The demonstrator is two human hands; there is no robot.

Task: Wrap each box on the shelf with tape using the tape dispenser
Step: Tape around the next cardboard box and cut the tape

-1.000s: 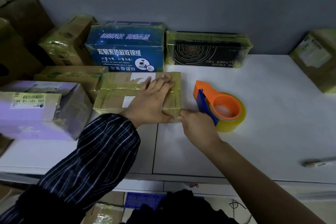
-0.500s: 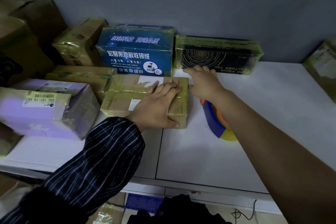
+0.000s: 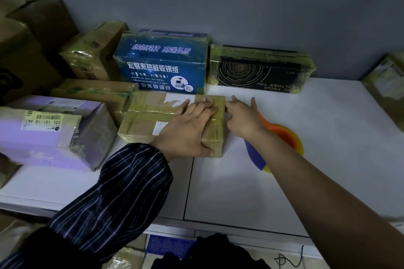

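item 1: brown cardboard box banded with yellowish clear tape (image 3: pixel 150 120), lying flat on the white shelf (image 3: pixel 332 159), a little left of the shelf's middle and set back from its front edge.

item 2: left hand (image 3: pixel 188 131), coming out of a dark striped sleeve (image 3: pixel 122 185), is pressing flat on the right half of the box's top. its fingers are lying straight and close together, pointing toward the box's far edge, and the thumb is running along the near right corner. nothing is being gripped.

item 3: right hand (image 3: pixel 242 116), on a bare forearm, is touching the right end of the same box near its far corner. its fingers are reaching out straight and slightly spread, released and holding nothing.

item 4: orange and blue tape dispenser with a yellowish roll (image 3: pixel 284 137), lying on the shelf just right of the box, partly hidden under the right wrist and forearm. no fingers are resting on it.

item 5: blue printed carton with white lettering (image 3: pixel 161 65) and black box with gold rings (image 3: pixel 258 72), both taped, standing side by side along the shelf's back edge, the carton just behind the box.

item 6: pale purple box with a barcode label (image 3: pixel 50 135), sitting toward the shelf's left end, with a flat brown carton (image 3: pixel 94 90) behind it.

item 7: taped brown box (image 3: pixel 387 85) at the shelf's right edge, being cut off by the frame.
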